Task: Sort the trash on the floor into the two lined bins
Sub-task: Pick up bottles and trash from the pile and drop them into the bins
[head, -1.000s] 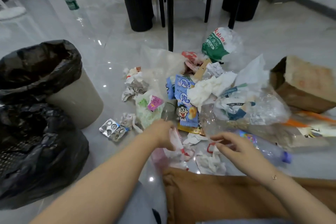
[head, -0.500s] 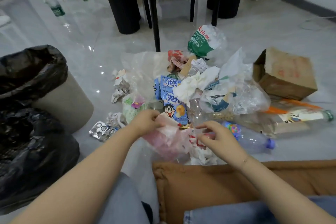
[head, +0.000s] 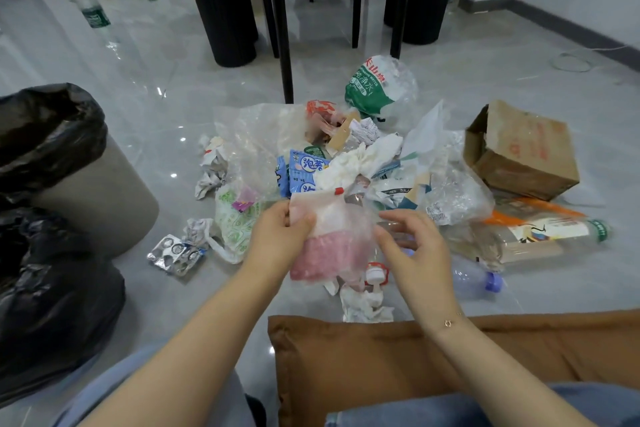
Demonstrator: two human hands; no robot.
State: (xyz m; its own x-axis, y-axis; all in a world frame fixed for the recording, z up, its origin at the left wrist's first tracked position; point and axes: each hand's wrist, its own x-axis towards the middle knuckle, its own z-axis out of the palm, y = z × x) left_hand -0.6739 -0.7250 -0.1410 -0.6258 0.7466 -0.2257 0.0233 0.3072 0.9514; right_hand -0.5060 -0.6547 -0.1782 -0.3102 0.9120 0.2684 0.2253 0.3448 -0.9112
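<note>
Left hand (head: 277,239): fingers and thumb pinch the left edge of a clear plastic bag (head: 329,239), pink in its lower half, lifted off the floor (head: 156,135).
Right hand (head: 415,250): fingers loosely spread, just right of the bag; whether they touch it cannot be told.
Trash pile, beyond the fingers:
- Blue snack packet (head: 304,173), Chinese characters in white, partly covered by a crumpled white tissue (head: 353,163).
- Crushed water jug (head: 377,87), green label, red and white Chinese text with "DRINKING WATER".
- Thin white bag with green print (head: 235,222), left of the left fingers; a small pink wrapper lies on it.
- Foil blister pack (head: 176,253), further left, near the bins.
- Cardboard box (head: 519,149), faint red print, unreadable, far right.
- Clear bottle with a green cap (head: 540,236), picture label, right of the right fingers.
- Small bottle with a purple cap (head: 478,279), near the right wrist.
Two bins, far left: beige bin (head: 100,198) and a nearer bin (head: 52,315), both lined in black.
Brown cushion (head: 363,367) on the lap.
</note>
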